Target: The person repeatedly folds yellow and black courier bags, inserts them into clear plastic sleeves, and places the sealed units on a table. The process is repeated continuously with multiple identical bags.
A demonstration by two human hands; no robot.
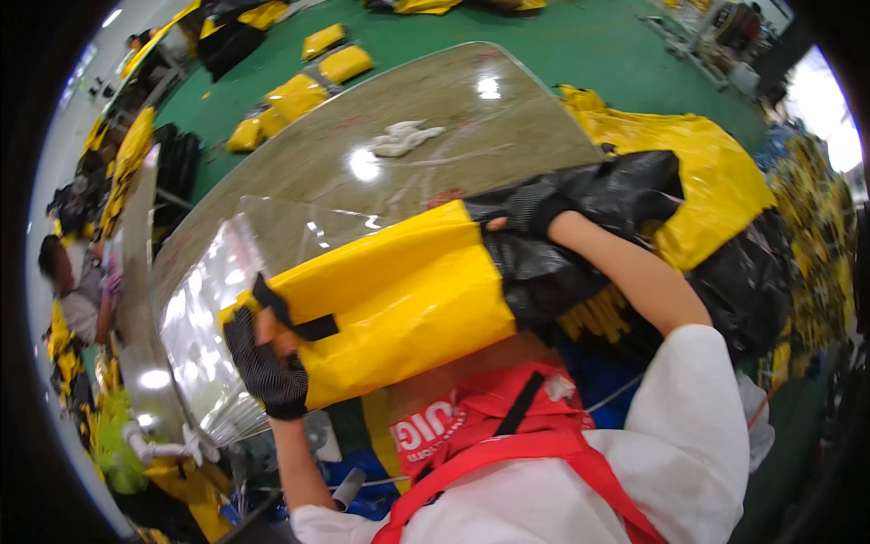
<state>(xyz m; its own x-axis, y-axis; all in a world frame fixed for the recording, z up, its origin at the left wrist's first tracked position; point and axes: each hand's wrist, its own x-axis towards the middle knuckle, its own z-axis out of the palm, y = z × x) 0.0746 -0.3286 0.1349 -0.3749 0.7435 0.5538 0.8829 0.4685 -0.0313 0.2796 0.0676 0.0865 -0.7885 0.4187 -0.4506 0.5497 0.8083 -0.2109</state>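
Observation:
A shiny yellow-and-black bag is stretched across the near side of the table, tilted up to the right, with a black strap near its left end. My left hand, in a black striped glove with bare fingertips, is closed around that left end. Over the black part to the right, my right hand grips the sheet in a like glove; most of its fingers are hidden. Clear plastic film lies beneath and beside the left hand.
The glossy table bears a crumpled white cloth at its far side. More yellow-and-black sheeting is heaped at the right. Packed yellow bundles lie on the green floor. Another person is at the far left.

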